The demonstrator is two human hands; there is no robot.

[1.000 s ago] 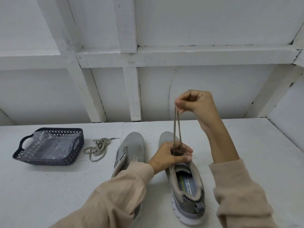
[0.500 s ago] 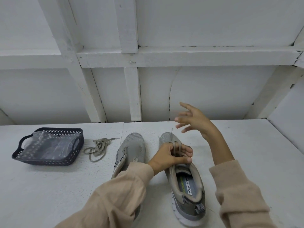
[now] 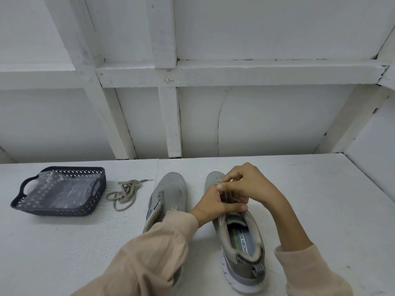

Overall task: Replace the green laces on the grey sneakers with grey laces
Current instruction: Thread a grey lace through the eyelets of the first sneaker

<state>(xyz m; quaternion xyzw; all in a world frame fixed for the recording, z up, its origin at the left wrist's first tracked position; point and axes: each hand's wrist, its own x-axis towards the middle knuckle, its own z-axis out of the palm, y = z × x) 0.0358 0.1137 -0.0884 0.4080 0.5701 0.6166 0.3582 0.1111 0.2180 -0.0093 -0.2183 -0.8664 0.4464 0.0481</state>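
Right fingertips point(image 3: 227, 180): curled in and pressed together, pinching the lace point(image 3: 229, 196) just above the eyelets. Left fingers point(image 3: 218, 189): curled round the same lace strands and the front of the shoe's opening, with the thumb laid flat across the tongue, pointing to 3 o'clock. The two hands touch at the fingertips.

Our right hand point(image 3: 250, 186) comes in from 4 o'clock and our left hand point(image 3: 210, 207) from 7 o'clock. They meet over the middle of the right shoe point(image 3: 241, 272). Only a short bit of lace shows between the fingers, so we can't tell how many eyelets are threaded or call its colour.

The right shoe sits flat on the table point(image 3: 320, 210), toe at 12, heel at 6, printed insole visible. The left shoe point(image 3: 173, 189) stands just beside it at 9 o'clock, toe at 12, with its heel end hidden under our left sleeve point(image 3: 154, 253). We see no lace in its eyelets from here.

The loose lace point(image 3: 126, 192) lies tangled on the table at 9 o'clock of the left shoe, near it but apart. Its colour is a dull grey-olive.

A dark basket point(image 3: 53, 211) sits further out at 9 o'clock, near the loose lace, with a clear plastic bag point(image 3: 57, 189) inside. A white panelled wall point(image 3: 267, 120) runs along the table edge at 12 o'clock.
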